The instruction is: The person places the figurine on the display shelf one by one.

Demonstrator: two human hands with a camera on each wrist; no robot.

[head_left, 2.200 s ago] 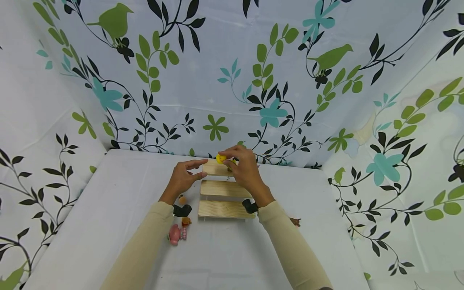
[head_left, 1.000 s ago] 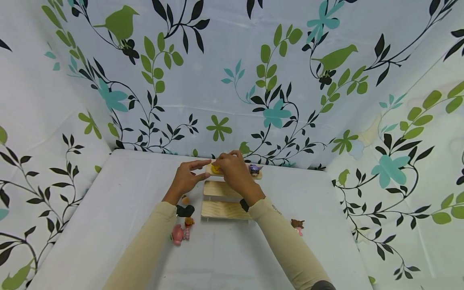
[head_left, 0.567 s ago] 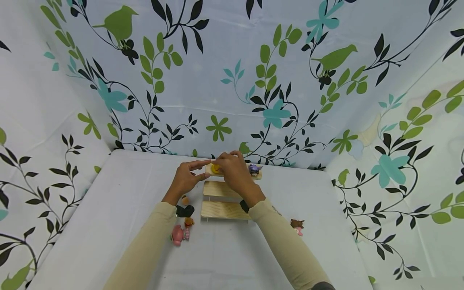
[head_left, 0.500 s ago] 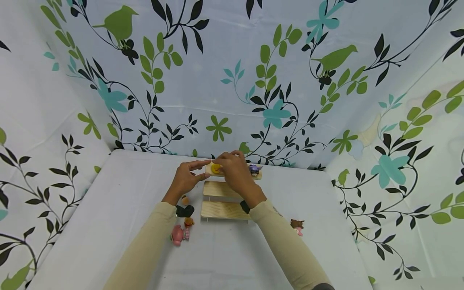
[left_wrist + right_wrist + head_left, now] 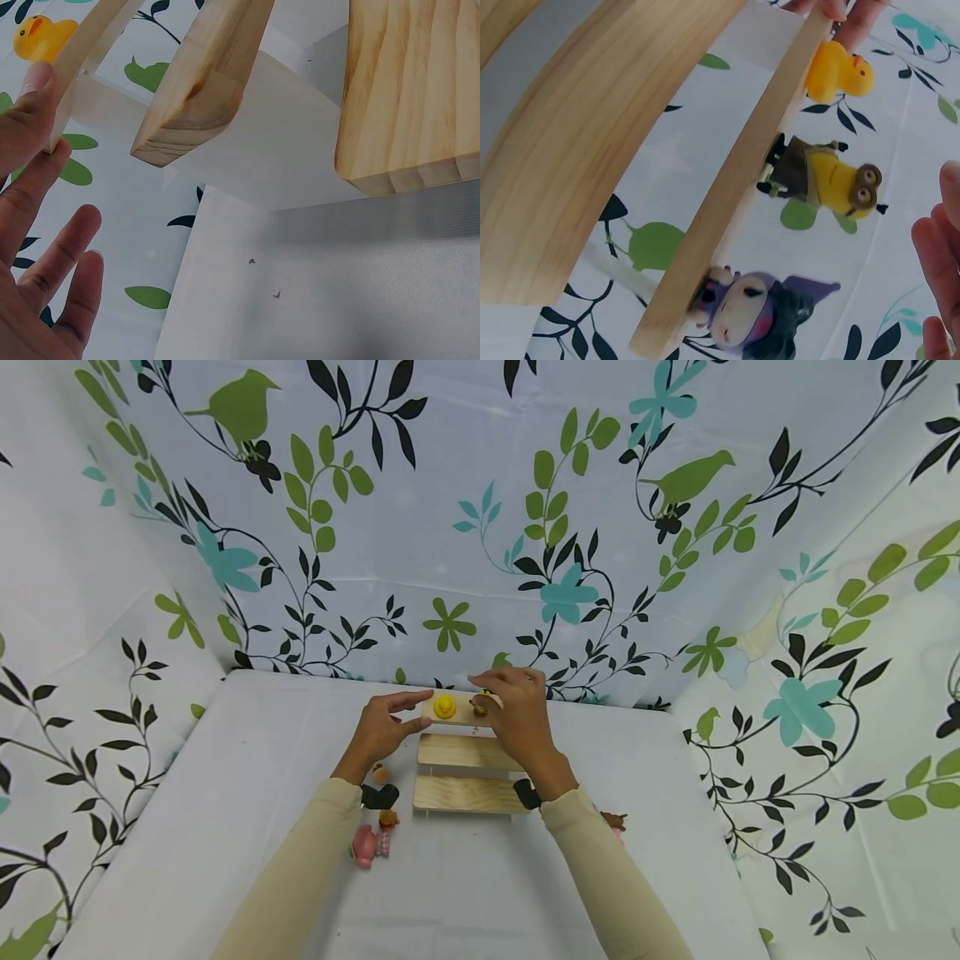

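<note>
Cloth (image 5: 442, 560) backs a goggled minion (image 5: 826, 180); left fingers (image 5: 31, 191) pinch its shelf (image 5: 731, 180), right fingers (image 5: 936, 244) spread.

Duck (image 5: 444, 707) left on back shelf (image 5: 461, 718), minion figure (image 5: 821, 176) in middle, doll (image 5: 746, 311) right, two shelves (image 5: 465, 750) in front

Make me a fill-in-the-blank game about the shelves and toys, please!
1. Altogether, there are ____ pale rectangular wooden shelves.
2. The person's ____ fingers grip one end of the farthest shelf.
3. On it, the yellow goggled toy figure stands between the yellow toy duck and the ____ hooded toy figure.
Missing words: three; left; purple.
</note>
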